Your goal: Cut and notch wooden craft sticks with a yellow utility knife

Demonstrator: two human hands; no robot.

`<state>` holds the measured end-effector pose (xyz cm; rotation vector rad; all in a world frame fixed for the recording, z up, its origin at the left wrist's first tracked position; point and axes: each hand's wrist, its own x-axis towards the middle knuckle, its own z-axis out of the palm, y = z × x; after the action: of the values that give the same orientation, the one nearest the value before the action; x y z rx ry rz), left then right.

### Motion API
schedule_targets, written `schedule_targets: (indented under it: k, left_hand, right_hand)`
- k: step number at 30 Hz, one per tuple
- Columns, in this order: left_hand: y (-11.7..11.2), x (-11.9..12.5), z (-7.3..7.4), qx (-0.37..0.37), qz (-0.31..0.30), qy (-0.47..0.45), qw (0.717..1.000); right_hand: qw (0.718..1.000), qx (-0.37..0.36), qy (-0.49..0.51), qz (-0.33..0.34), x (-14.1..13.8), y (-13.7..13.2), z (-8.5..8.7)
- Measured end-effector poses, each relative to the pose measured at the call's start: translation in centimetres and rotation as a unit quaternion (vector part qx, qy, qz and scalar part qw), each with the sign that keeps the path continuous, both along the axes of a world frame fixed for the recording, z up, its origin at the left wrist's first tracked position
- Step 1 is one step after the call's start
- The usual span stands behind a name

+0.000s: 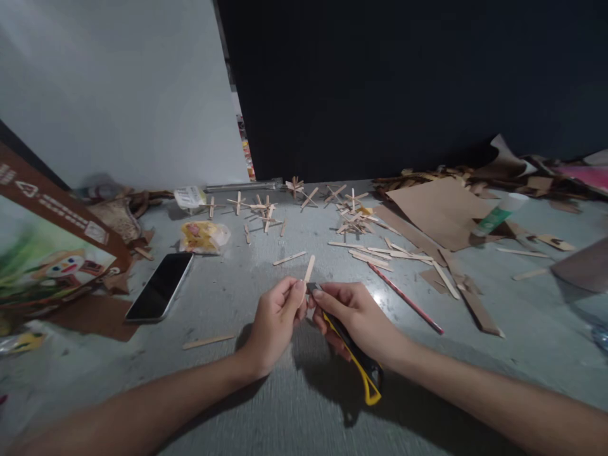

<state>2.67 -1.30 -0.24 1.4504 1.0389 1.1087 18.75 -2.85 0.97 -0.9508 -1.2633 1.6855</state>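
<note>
Between the thumb and fingers of my left hand point(280, 316) is a wooden craft stick point(309, 268), its upper end pointing away from me. My right hand point(358, 316) is closed around a yellow and black utility knife point(358, 364). The knife's dark front end meets the stick just beside my left thumb; whether the blade cuts into the wood is hidden by my fingers. A loose craft stick point(289, 258) lies just beyond my hands, and another stick point(209, 342) rests to the left of my left wrist.
Crossed-stick pieces point(268, 212) stand at the back. On the right are a pile of sticks point(380, 253), a red pencil point(406, 297), cardboard point(432, 212) and a glue stick point(501, 214). A phone point(160, 287), a yellow packet point(203, 237) and a printed box point(57, 240) are on the left.
</note>
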Motion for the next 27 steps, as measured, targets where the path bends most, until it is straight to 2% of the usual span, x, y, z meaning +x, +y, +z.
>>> schedule_targets:
  k: [12, 18, 22, 27]
  left_hand:
    - [0.3, 0.0, 0.1, -0.008, -0.015, -0.016, 1.000]
    - [0.1, 0.0, 0.1, -0.022, -0.008, -0.030, 0.999]
    - [-0.2, 0.1, -0.1, -0.009, 0.007, -0.009, 1.000]
    - [-0.7, -0.2, -0.3, 0.022, 0.008, 0.037, 0.999]
  right_hand:
    - [0.993, -0.055, 0.094, 0.055, 0.7, 0.8, -0.2]
    - [0.997, -0.035, 0.055, 0.053, 0.7, 0.7, 0.3]
    - [1.000, 0.019, 0.005, 0.009, 0.7, 0.5, 0.3]
    - [0.981, 0.109, -0.086, -0.133, 0.7, 0.7, 0.9]
